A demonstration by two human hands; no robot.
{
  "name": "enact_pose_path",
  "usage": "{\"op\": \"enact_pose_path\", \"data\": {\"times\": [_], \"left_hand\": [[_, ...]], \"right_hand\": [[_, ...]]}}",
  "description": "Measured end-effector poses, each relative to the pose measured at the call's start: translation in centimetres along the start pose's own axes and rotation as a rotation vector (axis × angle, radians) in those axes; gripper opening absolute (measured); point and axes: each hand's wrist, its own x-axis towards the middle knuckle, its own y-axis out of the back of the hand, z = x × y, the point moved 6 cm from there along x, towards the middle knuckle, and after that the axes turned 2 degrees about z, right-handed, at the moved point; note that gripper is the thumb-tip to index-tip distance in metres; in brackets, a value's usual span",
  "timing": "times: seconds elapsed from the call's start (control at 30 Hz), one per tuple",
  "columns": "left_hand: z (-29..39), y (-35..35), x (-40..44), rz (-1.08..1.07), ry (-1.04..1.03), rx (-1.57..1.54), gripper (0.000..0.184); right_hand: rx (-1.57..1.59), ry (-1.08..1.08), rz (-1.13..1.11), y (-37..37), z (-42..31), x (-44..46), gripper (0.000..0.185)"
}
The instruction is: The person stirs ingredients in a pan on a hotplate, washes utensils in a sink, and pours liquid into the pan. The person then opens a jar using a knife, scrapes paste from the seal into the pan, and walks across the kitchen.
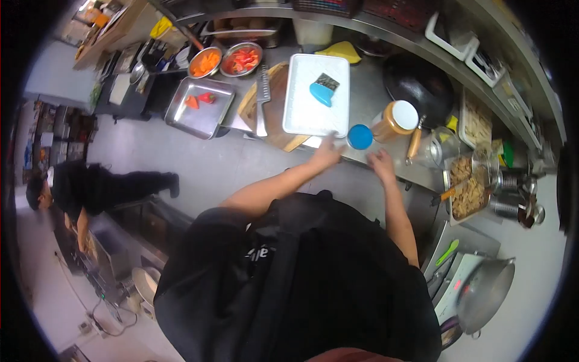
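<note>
Smooth white plastic tray point(301, 108); matt wooden cutting board point(279, 111) at its left; further left, shiny metal pan point(181, 114); far left, 2 glossy metal bowls point(253, 71).

Professional kitchen, as shown by a steel bench point(365, 75) with shelving point(392, 30) above its far edge, a black wok point(416, 81) close to that same edge, a knife point(261, 111) and cutting board point(277, 90) at its near edge, metal bowls point(241, 74) of cut vegetables point(243, 60), and a second person point(108, 187) beside steel equipment point(113, 241).
</note>
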Motion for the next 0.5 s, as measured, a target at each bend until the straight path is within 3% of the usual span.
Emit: {"op": "enact_pose_path", "data": {"times": [0.03, 0.07, 0.1, 0.13, 0.17, 0.23, 0.27, 0.3, 0.33, 0.37, 0.4, 0.43, 0.5], "left_hand": [[-3.5, 2.0, 1.8, 0.224, -0.393, 0.274, 0.055], [-0.7, 5.3, 0.7, 0.246, -0.301, 0.437, 0.052], [0.0, 8.3, 0.6, 0.365, -0.423, 0.453, 0.048], [-0.1, 11.2, 0.5, 0.502, -0.587, 0.498, 0.048], [-0.9, 13.6, 1.9, 0.528, -0.621, 0.601, 0.053], [-2.8, 17.9, 2.9, 0.647, -0.572, 0.629, 0.056], [-2.5, 19.3, 3.0, 0.506, -0.525, 0.565, 0.056], [-0.7, 19.3, 1.2, 0.566, -0.497, 0.357, 0.053], [2.0, 18.5, -0.5, 0.583, -0.552, 0.702, 0.043], [2.9, 17.1, -0.6, 0.385, -0.525, 0.604, 0.041], [3.1, 15.7, -0.8, 0.196, -0.489, 0.507, 0.038], [2.0, 14.3, -0.8, 0.184, -0.639, 0.656, 0.036], [2.9, 10.2, -1.7, 0.113, -0.878, 0.777, 0.03]], "right_hand": [[0.045, -0.032, -0.156, -1.2, -1.7, -0.6, 0.041], [0.094, -0.076, -0.286, -1.9, -3.3, -1.3, 0.036], [0.22, 0.011, -0.298, -2.5, -4.1, -1.4, 0.03], [0.175, -0.029, -0.31, -1.9, -6.5, -2.9, 0.041], [0.159, 0.089, -0.125, -2.6, -4.9, -1.6, 0.053], [0.034, 0.091, -0.145, -2.0, -5.9, -1.9, 0.063], [0.058, 0.078, -0.14, -1.6, -5.4, -1.9, 0.062], [0.069, 0.061, -0.086, -0.7, -4.7, -2.1, 0.061], [0.079, 0.052, -0.046, -0.2, -4.6, -2.1, 0.06], [0.078, 0.062, -0.04, 0.4, -4.6, -1.9, 0.06], [0.142, -0.064, -0.041, 0.9, -3.7, -1.9, 0.056], [0.207, -0.197, -0.046, 0.9, -3.0, -2.2, 0.052], [0.246, -0.212, -0.074, 0.7, -3.5, -2.6, 0.05]]}}
